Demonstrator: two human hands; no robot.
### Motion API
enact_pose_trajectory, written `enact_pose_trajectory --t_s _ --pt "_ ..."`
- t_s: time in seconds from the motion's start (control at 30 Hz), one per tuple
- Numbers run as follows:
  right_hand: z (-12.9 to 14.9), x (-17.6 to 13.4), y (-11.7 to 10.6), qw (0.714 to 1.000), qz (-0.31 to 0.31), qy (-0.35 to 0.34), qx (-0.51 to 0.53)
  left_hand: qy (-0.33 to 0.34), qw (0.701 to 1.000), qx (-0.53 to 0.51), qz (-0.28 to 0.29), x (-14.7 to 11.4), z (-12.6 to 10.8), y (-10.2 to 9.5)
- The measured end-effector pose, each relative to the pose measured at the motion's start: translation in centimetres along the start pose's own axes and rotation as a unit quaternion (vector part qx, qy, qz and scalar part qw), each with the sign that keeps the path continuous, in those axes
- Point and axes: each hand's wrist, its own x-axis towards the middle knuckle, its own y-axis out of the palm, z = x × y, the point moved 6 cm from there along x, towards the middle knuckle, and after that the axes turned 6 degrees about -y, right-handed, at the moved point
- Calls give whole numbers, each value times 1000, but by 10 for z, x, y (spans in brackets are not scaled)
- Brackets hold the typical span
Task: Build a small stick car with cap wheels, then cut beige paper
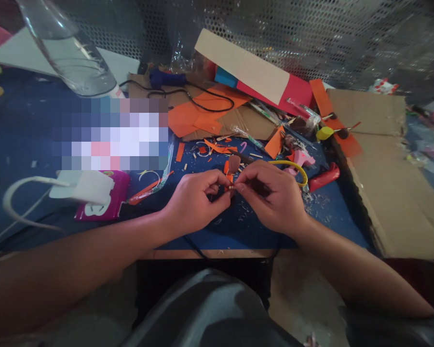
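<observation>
My left hand (198, 200) and my right hand (275, 197) meet fingertip to fingertip above the front of the blue tabletop. Both are closed in a pinch, thumb against forefinger. Between the fingertips shows a tiny pale brownish piece (232, 187), too small to name. Just behind it are a round brown piece (234, 164) and a bit of orange paper (228, 180); whether these join the pinched piece I cannot tell. Beyond my right hand lie a yellow loop (303, 174) and a red handle-like object (324, 177).
To the left are a magenta power socket block (121, 193) with a white charger (92, 187) and a water bottle (75, 62). Orange paper (183, 120), a dark blue corded tool (168, 78) and scraps lie behind my hands. Cardboard (394, 183) stands at the right.
</observation>
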Motion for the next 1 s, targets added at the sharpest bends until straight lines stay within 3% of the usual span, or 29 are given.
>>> enact_pose_trajectory --t_s 0.23,0.53,1.0 --pt "-9 -2 -9 996 -67 37 37 2 1000 3 -8 -1 1 -1" --pt "-25 -2 -8 992 -61 74 81 5 1000 24 -5 -1 4 -1" --pt "-33 9 -8 997 -17 47 -66 21 998 54 -18 2 0 -5"
